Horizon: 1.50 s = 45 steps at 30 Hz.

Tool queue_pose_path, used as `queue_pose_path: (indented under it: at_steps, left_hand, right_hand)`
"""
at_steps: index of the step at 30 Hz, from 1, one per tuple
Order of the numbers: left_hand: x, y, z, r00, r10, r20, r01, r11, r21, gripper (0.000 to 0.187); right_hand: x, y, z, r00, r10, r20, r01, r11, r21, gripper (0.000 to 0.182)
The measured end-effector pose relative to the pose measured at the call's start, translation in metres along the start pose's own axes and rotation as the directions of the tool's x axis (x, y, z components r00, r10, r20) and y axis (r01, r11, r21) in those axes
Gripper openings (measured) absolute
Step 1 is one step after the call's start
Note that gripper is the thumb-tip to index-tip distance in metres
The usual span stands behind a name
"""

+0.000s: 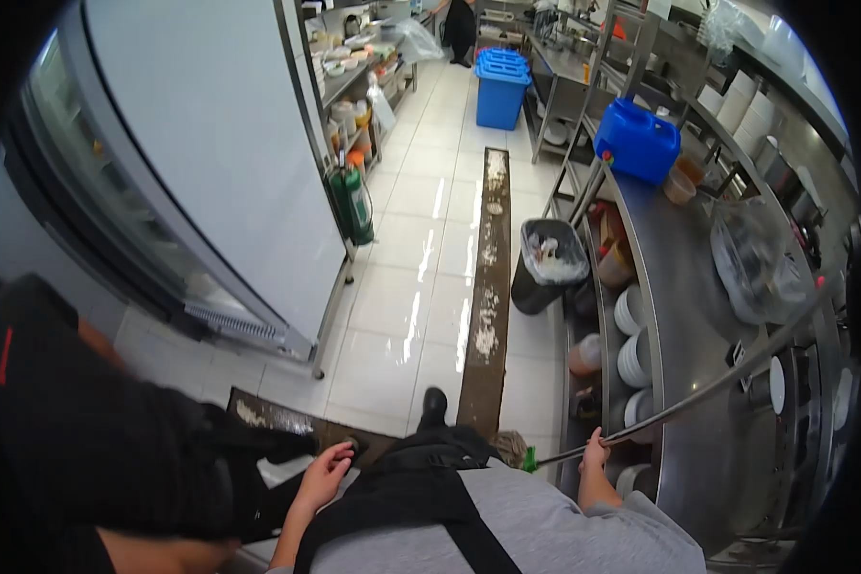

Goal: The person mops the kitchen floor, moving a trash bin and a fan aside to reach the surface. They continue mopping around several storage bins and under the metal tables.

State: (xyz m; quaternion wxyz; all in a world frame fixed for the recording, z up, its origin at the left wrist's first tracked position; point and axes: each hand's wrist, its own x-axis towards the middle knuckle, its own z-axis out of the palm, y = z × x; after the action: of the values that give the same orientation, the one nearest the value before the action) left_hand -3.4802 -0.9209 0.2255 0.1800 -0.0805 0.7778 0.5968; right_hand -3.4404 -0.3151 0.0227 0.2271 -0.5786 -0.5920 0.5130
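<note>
My right hand (595,457) is wrapped round the long pole of a mop (679,408), which slants up to the right across the steel counter. The mop's green clamp (530,459) and its grey-brown strands (511,447) show low, just right of my apron. At my left side, my left hand (325,475) hangs with loosely bent fingers and holds nothing. It is close to the dark clothing of another person (96,421), who stands at my left. One dark shoe of mine (434,407) points forward on the tiles.
A dark drain channel (483,306) runs along the wet white floor (392,277). On the right stand a lined bin (536,282) and a steel counter (679,287) with a blue jerrycan (638,140). A fridge (201,143) is left. Blue tubs (502,100) and another person (460,29) are farther back.
</note>
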Motion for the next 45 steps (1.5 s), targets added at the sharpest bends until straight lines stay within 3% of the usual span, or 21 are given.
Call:
queue_pose_path:
  at_steps: [3, 6, 7, 9, 11, 14, 18, 22, 26, 28, 29, 30, 34, 36, 37, 38, 39, 41, 42, 44, 45]
  left_hand:
    - [0.075, 0.007, -0.014, 1.000, 0.020, -0.001, -0.020, 0.996, 0.089, 0.035]
    - [0.148, 0.001, -0.039, 1.000, -0.029, -0.001, 0.029, 0.972, 0.233, 0.036]
    - [0.166, -0.007, -0.052, 1.000, -0.027, 0.002, 0.025, 0.972, 0.234, 0.036]
    - [0.200, -0.030, -0.082, 0.995, -0.097, -0.033, 0.095, 0.752, 0.653, 0.039]
    - [0.216, -0.079, -0.117, 0.944, -0.303, -0.135, 0.323, 0.747, 0.582, 0.040]
    - [0.222, -0.142, -0.155, 0.880, -0.458, -0.126, 0.416, 0.615, 0.670, 0.037]
    - [0.261, -0.123, -0.153, 0.729, -0.684, -0.012, 0.487, 0.507, 0.711, 0.035]
    - [0.405, -0.075, -0.148, 0.741, -0.642, 0.195, 0.194, 0.484, 0.853, 0.034]
    - [0.598, 0.083, -0.066, 0.693, -0.384, 0.610, -0.492, 0.366, 0.790, 0.038]
    - [0.701, 0.088, -0.015, 0.710, -0.414, 0.570, -0.497, 0.279, 0.822, 0.039]
    - [0.717, 0.149, 0.017, 0.671, -0.354, 0.651, -0.542, 0.365, 0.757, 0.041]
    - [0.758, 0.139, 0.041, 0.559, -0.150, 0.816, -0.732, 0.373, 0.570, 0.042]
    - [0.745, 0.254, 0.194, 0.038, 0.023, 0.999, -0.883, 0.468, 0.023, 0.041]
    - [0.690, 0.280, 0.266, -0.232, 0.082, 0.969, -0.743, 0.628, -0.231, 0.051]
    - [0.657, 0.280, 0.301, -0.306, 0.071, 0.949, -0.732, 0.619, -0.283, 0.063]
    - [0.623, 0.278, 0.329, -0.374, 0.390, 0.841, -0.582, 0.608, -0.540, 0.075]
    - [0.593, 0.295, 0.348, -0.456, 0.336, 0.824, -0.559, 0.612, -0.559, 0.086]
    - [0.542, 0.285, 0.387, -0.514, 0.543, 0.665, -0.332, 0.588, -0.737, 0.074]
    - [0.530, 0.285, 0.402, -0.505, 0.545, 0.670, -0.320, 0.603, -0.731, 0.074]
    - [0.512, 0.277, 0.426, -0.669, 0.029, 0.742, -0.390, 0.837, -0.385, 0.048]
    - [0.511, 0.261, 0.435, -0.642, 0.008, 0.767, -0.484, 0.771, -0.413, 0.037]
  right_hand:
    - [0.018, -0.061, 0.070, 0.997, 0.080, -0.016, -0.078, 0.995, 0.066, 0.043]
    - [0.030, -0.125, 0.121, 0.921, -0.191, -0.340, 0.210, 0.978, 0.018, 0.043]
    - [0.034, -0.155, 0.127, 0.935, -0.192, -0.299, 0.177, 0.981, -0.077, 0.040]
    - [0.064, -0.187, 0.147, 0.890, -0.322, -0.323, 0.295, 0.947, -0.130, 0.034]
    - [0.082, -0.202, 0.157, 0.853, -0.393, -0.344, 0.353, 0.919, -0.177, 0.031]
    - [0.085, -0.252, 0.177, 0.854, -0.390, -0.344, 0.439, 0.895, 0.075, 0.037]
    - [-0.027, -0.382, 0.203, 0.921, -0.290, -0.258, 0.366, 0.873, 0.322, 0.041]
    - [-0.074, -0.435, 0.217, 0.885, -0.331, -0.327, 0.450, 0.786, 0.424, 0.046]
    - [-0.104, -0.476, 0.225, 0.813, -0.297, -0.501, 0.541, 0.702, 0.462, 0.043]
    - [-0.110, -0.490, 0.230, 0.725, -0.309, -0.615, 0.641, 0.629, 0.440, 0.042]
    - [-0.111, -0.487, 0.226, 0.713, -0.327, -0.620, 0.649, 0.642, 0.408, 0.042]
    - [-0.113, -0.482, 0.225, 0.717, -0.321, -0.619, 0.634, 0.670, 0.387, 0.042]
    - [-0.125, -0.460, 0.218, 0.756, -0.397, -0.520, 0.614, 0.706, 0.354, 0.034]
    - [-0.136, -0.453, 0.215, 0.774, -0.448, -0.448, 0.579, 0.787, 0.213, 0.029]
    - [-0.142, -0.452, 0.210, 0.818, -0.402, -0.411, 0.534, 0.797, 0.284, 0.028]
    - [-0.150, -0.450, 0.204, 0.858, -0.352, -0.373, 0.482, 0.802, 0.352, 0.027]
    - [-0.156, -0.445, 0.191, 0.915, -0.279, -0.290, 0.396, 0.751, 0.528, 0.025]
    - [-0.158, -0.443, 0.203, 0.944, -0.218, -0.249, 0.327, 0.730, 0.600, 0.026]
    - [-0.160, -0.445, 0.207, 0.962, -0.172, -0.211, 0.270, 0.692, 0.670, 0.027]
    - [-0.166, -0.449, 0.199, 0.956, -0.226, -0.189, 0.294, 0.720, 0.629, 0.027]
    - [-0.171, -0.455, 0.190, 0.927, -0.253, -0.277, 0.371, 0.731, 0.573, 0.027]
